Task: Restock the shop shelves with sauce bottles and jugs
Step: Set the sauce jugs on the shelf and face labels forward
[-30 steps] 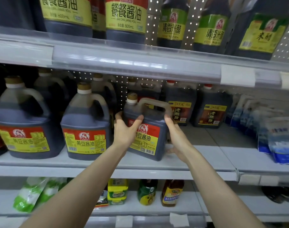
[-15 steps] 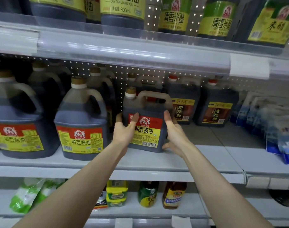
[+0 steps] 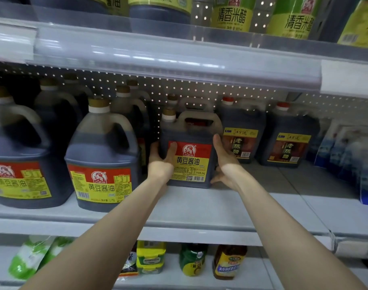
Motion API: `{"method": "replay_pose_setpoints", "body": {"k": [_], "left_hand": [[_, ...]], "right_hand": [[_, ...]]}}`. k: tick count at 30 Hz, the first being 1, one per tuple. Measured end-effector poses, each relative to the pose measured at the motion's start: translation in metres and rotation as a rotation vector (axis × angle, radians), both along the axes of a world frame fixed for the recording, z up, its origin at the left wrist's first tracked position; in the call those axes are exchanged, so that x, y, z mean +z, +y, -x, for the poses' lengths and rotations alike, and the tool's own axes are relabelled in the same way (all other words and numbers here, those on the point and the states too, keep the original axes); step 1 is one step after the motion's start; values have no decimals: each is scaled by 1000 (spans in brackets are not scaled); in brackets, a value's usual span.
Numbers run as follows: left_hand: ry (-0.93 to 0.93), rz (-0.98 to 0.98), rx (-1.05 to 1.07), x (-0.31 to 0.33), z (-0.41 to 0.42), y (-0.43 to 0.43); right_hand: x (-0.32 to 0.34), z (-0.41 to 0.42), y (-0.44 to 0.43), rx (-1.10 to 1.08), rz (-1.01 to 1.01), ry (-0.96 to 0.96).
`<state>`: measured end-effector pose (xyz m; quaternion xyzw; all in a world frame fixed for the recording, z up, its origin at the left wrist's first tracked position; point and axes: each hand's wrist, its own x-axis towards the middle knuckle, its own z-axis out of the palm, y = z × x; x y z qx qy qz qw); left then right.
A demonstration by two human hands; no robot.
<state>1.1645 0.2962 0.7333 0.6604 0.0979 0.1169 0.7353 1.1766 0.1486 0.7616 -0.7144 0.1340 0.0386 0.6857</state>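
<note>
A square dark soy sauce jug point(image 3: 189, 155) with a red and yellow label stands upright on the middle shelf point(image 3: 200, 208), between the round soy sauce jugs and the vinegar jugs. My left hand point(image 3: 161, 164) grips its left front corner, thumb lying on the label and fingers round the side. My right hand point(image 3: 226, 162) presses flat against its right side with fingers straight. Another jug of the same kind stands right behind it.
Two large round soy sauce jugs point(image 3: 101, 164) point(image 3: 17, 164) stand at the left, with more behind. Two dark vinegar jugs point(image 3: 241, 139) point(image 3: 290, 143) stand at the right, blue packets point(image 3: 357, 160) beyond. The upper shelf rail point(image 3: 158, 59) hangs low overhead. Small bottles point(image 3: 192, 260) line the shelf below.
The square jug has slid from the shelf's front edge deeper in and now stands level. Both hands stayed on its sides, and my view has moved closer.
</note>
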Motion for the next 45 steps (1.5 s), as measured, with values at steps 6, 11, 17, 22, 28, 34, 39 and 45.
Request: {"method": "replay_pose_setpoints", "body": {"k": [6, 11, 17, 22, 28, 34, 39, 45], "left_hand": [[-26, -10, -4, -3, -12, 3], [-34, -53, -30, -7, -15, 6], [-39, -145, -74, -24, -13, 10], [34, -165, -96, -42, -16, 15], [57, -171, -81, -62, -19, 19], [42, -156, -94, -68, -26, 21], [47, -174, -84, -69, -27, 21], [71, -217, -81, -69, -31, 21]], "right_hand": [[-2, -11, -1, 37, 31, -66], [-9, -19, 0, 53, 66, -76], [-43, -13, 4, 16, 187, -162], [-64, -8, 8, 15, 192, -163], [-77, -12, 6, 14, 166, -196], [-85, -17, 4, 6, 245, -251], [-88, -15, 3, -16, 228, -305], [-84, -11, 5, -20, 159, -318]]}}
